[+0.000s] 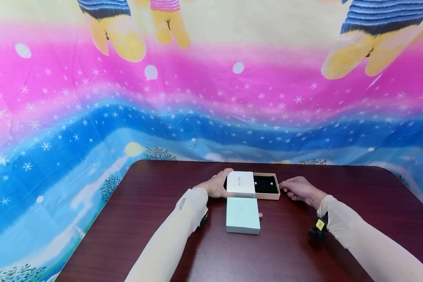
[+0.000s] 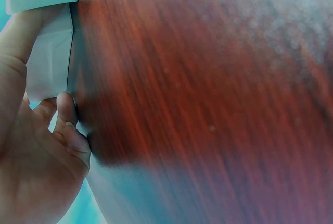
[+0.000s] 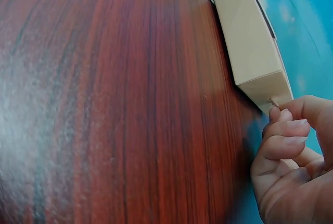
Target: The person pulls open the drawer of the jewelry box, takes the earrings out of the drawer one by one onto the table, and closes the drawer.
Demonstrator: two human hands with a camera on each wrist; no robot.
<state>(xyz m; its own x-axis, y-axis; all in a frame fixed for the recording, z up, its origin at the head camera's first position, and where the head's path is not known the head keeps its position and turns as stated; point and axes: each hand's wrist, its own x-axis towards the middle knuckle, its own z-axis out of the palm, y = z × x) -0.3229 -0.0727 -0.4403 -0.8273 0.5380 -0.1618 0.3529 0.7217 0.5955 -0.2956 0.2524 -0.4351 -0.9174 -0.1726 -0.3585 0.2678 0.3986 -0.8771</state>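
A white jewelry box sleeve lies at the far middle of the table, with its tan drawer slid partly out to the right. Inside the drawer is a black pad bearing two small white pearl-like studs. My left hand grips the sleeve from its left end, thumb on the near side; the far fingertips are partly hidden. In the right wrist view, my right hand pinches a small pull tab on the drawer's end between thumb and finger.
A pale green box sits just in front of the white one, a small pinkish tab sticking out on its right. Beneath everything is a dark red-brown wooden table. A colorful printed cloth hangs behind its far edge.
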